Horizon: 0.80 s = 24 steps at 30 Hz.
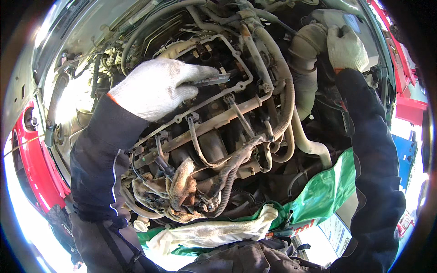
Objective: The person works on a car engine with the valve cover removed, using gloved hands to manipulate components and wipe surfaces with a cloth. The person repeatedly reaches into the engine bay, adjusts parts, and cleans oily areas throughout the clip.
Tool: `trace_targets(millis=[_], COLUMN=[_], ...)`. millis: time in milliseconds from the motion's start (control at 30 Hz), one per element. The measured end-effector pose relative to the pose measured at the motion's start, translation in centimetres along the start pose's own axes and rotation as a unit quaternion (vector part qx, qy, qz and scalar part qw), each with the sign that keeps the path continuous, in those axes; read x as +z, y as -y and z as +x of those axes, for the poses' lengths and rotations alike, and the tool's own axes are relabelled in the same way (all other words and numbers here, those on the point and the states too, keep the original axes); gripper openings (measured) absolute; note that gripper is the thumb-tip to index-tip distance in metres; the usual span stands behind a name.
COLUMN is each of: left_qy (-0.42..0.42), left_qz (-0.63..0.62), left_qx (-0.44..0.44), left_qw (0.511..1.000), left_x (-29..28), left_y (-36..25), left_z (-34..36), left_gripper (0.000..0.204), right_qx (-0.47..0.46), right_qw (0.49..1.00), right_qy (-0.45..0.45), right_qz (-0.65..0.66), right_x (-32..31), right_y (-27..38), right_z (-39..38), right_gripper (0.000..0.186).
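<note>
A flat, grey, metal-looking strip [213, 81] is pinched by the white-gloved left hand [165, 85], its long axis pointed right over the opening inside the pale metal engine rim [240, 86]; whether anything is held by the curled, white-gloved right hand [347, 49], far right, cannot be told.

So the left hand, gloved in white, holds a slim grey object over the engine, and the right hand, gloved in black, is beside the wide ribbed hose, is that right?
Not quite: the head view shows the right hand gloved in white, not black. It is beside the wide ribbed hose, and the left hand, gloved in white, holds a slim grey object over the engine.
</note>
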<state>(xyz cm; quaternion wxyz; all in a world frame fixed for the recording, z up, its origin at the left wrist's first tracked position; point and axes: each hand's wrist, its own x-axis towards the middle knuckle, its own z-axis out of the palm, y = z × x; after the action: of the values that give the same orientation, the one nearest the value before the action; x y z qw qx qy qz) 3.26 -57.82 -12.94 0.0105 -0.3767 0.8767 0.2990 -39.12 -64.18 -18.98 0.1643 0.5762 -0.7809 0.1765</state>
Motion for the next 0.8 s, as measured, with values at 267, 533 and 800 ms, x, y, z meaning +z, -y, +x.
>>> trace_targets(millis=[267,533,800], left_qy=[0.036,0.078,0.080], left_qz=[0.018,0.118,0.177], left_qx=[-0.027,-0.078,-0.088], left_qw=[0.999,0.987,0.977], left_x=[0.3,1.8,0.9], left_y=[-2.0,-2.4,-4.4], left_z=[1.3,2.9,2.4], left_gripper=[0.058,0.051,0.045], right_qx=[-0.010,-0.023,-0.016], right_qw=[0.999,0.999,0.999], right_qy=[0.011,-0.008,-0.003], right_qz=[0.028,0.049,0.052], right_x=[0.3,0.2,0.7], right_y=[-0.6,-0.6,-0.9], right_z=[0.0,-0.1,0.0], right_gripper=[0.052,0.050,0.052])
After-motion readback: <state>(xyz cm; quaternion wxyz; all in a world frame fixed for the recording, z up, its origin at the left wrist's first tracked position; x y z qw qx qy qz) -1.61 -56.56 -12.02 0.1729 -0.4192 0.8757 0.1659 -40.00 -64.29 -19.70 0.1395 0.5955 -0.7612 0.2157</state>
